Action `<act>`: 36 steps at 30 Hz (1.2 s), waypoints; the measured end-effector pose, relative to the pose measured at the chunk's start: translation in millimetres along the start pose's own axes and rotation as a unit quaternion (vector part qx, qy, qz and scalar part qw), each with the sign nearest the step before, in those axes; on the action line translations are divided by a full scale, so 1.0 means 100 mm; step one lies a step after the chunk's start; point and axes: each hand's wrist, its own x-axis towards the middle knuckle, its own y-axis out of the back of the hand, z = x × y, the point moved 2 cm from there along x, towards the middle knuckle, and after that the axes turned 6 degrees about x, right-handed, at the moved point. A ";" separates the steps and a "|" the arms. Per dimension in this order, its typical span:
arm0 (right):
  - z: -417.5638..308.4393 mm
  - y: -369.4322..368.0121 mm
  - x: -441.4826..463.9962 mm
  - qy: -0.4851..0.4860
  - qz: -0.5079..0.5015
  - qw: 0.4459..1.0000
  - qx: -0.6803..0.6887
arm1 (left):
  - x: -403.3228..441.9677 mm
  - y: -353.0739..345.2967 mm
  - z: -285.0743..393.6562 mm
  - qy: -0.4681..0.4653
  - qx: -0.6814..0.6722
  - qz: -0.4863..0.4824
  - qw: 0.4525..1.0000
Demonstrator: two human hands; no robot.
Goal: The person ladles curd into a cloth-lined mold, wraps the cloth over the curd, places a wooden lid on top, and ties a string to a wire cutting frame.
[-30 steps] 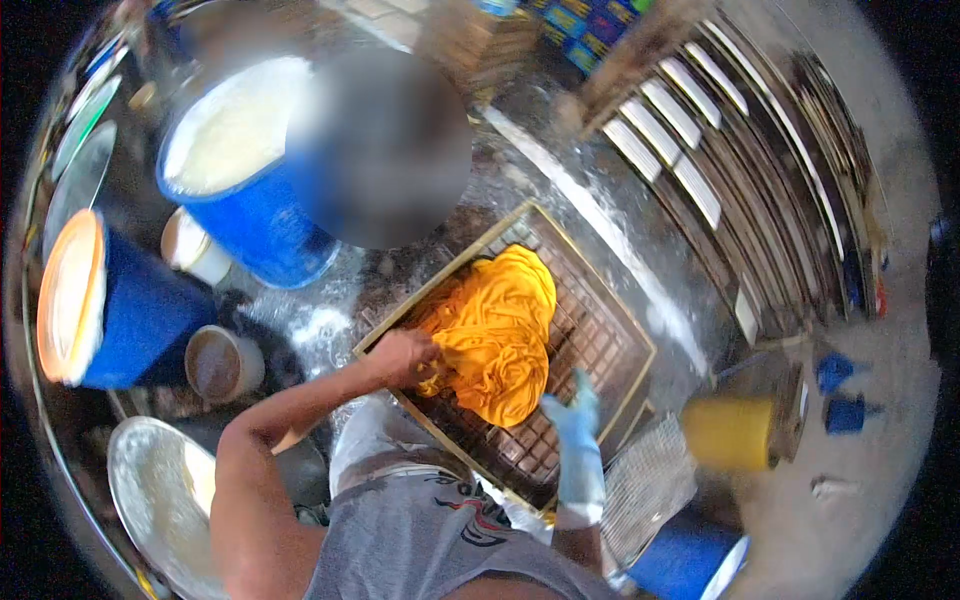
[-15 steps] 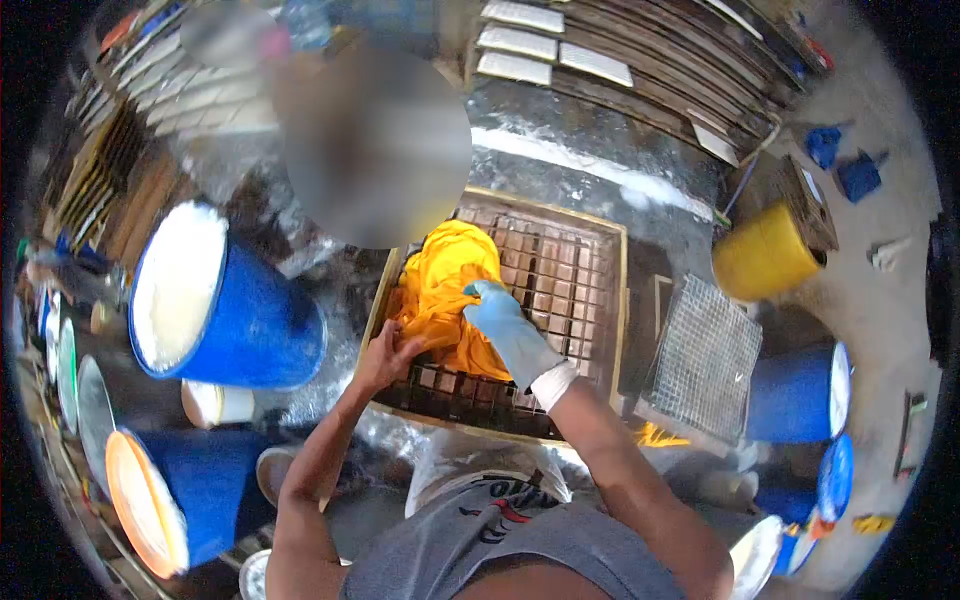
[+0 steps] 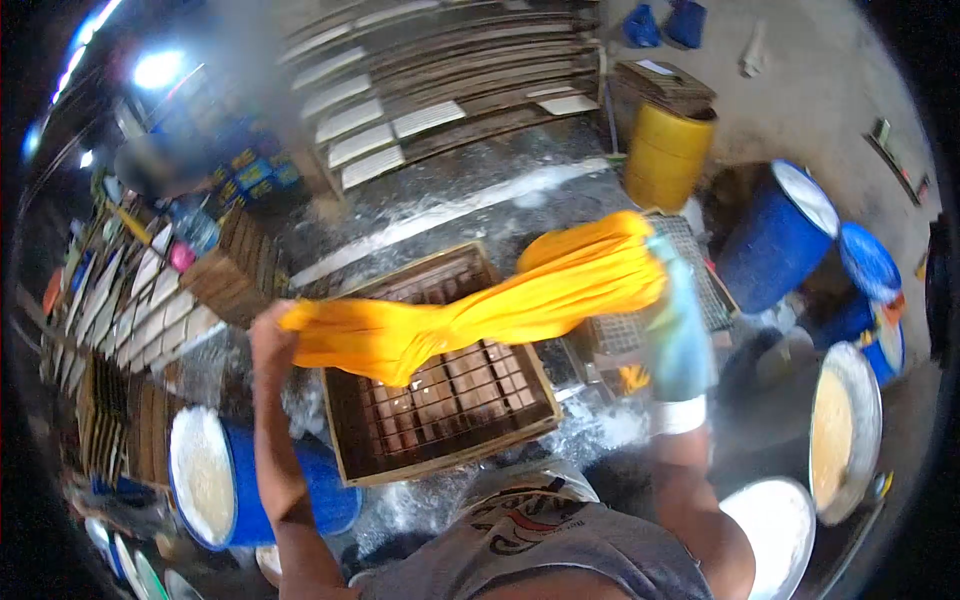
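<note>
Long bright-yellow gathered cloth is stretched over rect. wood-framed box w/ dark wire grid, long axis approx. L–R, R end angled away fr. wearer, bare L hand fisted on one end, pale-blue-gloved R hand clutching bunched other.

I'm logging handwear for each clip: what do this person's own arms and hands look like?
The left hand is bare. The right hand wears a pale-blue glove, blurred here, reaching past the wrist, with a white band at its lower end. No sleeve shows on either forearm. The grey top carries a dark and red print.
</note>
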 end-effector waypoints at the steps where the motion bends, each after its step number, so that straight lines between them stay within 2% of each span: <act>1: -0.36 0.26 -0.09 0.049 0.031 0.998 0.002 | 0.26 0.17 0.37 0.021 -0.009 -0.003 1.000; 2: -0.73 0.51 -0.18 0.099 0.061 0.993 0.000 | 0.48 0.36 0.80 0.044 -0.018 -0.006 0.999; 3: -1.08 0.62 -0.48 0.160 0.018 0.986 0.048 | 0.65 0.51 1.35 -0.004 -0.051 0.017 0.999; 4: -1.32 1.09 -0.52 0.137 -0.060 0.987 0.065 | 0.79 0.55 1.84 -0.051 -0.084 0.039 0.994; 5: -1.52 1.04 -0.83 0.283 0.017 0.959 0.000 | 0.95 0.45 2.10 -0.017 -0.231 0.021 0.973; 6: -1.61 1.52 -0.84 0.302 0.018 0.953 -0.005 | 1.07 0.36 2.35 0.017 -0.371 -0.002 0.928; 7: -1.63 1.95 -0.84 0.312 0.049 0.947 -0.053 | 1.22 0.20 2.52 0.030 -0.473 -0.052 0.879; 8: -1.60 2.37 -0.86 0.320 0.082 0.939 -0.102 | 1.32 0.03 2.78 -0.005 -0.540 -0.074 0.838; 9: -1.48 2.84 -0.84 0.312 0.155 0.912 -0.218 | 1.37 -0.14 3.10 -0.017 -0.567 -0.100 0.818; 11: -1.11 3.66 -0.89 0.276 0.189 0.871 -0.359 | 1.32 -0.53 3.86 -0.044 -0.604 -0.181 0.775; 12: -0.88 3.89 -0.97 0.254 0.142 0.875 -0.388 | 1.22 -0.70 4.26 -0.055 -0.610 -0.228 0.757; 14: -0.81 3.73 -1.48 0.052 0.156 0.870 -0.465 | 1.06 -1.13 4.93 -0.115 -0.542 -0.287 0.781; 15: -0.69 3.75 -1.57 0.100 0.188 0.862 -0.459 | 0.86 -1.21 5.31 -0.134 -0.490 -0.293 0.810; 16: -0.60 3.81 -1.59 0.146 0.222 0.852 -0.451 | 0.83 -1.46 5.49 -0.244 -0.373 -0.283 0.849; 17: -0.74 3.34 -1.85 0.126 0.243 0.891 -0.363 | 0.58 -1.49 5.81 -0.280 -0.277 -0.260 0.882; 18: -0.69 3.52 -1.80 0.227 0.216 0.870 -0.381 | 0.45 -1.74 5.99 -0.359 -0.302 -0.232 0.852; 19: -0.83 3.06 -1.97 0.286 0.178 0.885 -0.322 | 0.33 -1.98 6.12 -0.359 -0.308 -0.249 0.845; 20: -0.87 2.79 -2.01 0.336 0.125 0.882 -0.305 | 0.15 -2.07 6.27 -0.326 -0.250 -0.261 0.873; 21: -0.93 2.56 -2.03 0.388 0.079 0.872 -0.289 | 0.02 -2.23 6.31 -0.340 -0.247 -0.254 0.871; 22: -1.02 2.29 -2.06 0.391 0.083 0.840 -0.367 | -0.12 -2.40 6.40 -0.358 -0.251 -0.247 0.865; 24: -0.96 2.03 -1.90 0.454 0.117 0.771 -0.430 | -0.42 -2.47 6.50 -0.391 -0.250 -0.263 0.846; 25: -0.94 1.93 -1.80 0.478 0.131 0.747 -0.443 | -0.60 -2.44 6.55 -0.359 -0.233 -0.305 0.851; 27: -0.78 1.94 -1.59 0.497 0.149 0.739 -0.429 | -0.70 -2.62 6.44 -0.349 -0.205 -0.292 0.867; 30: -0.40 2.11 -1.48 0.461 0.183 0.693 -0.524 | -0.62 -2.47 6.25 -0.322 -0.200 -0.259 0.889; 33: -0.05 2.05 -1.47 0.384 0.136 0.846 -0.343 | -0.44 -2.24 6.10 -0.288 -0.196 -0.218 0.912; 36: -0.31 1.43 -1.67 0.437 0.089 0.855 -0.266 | -0.39 -2.09 5.98 -0.251 -0.193 -0.211 0.925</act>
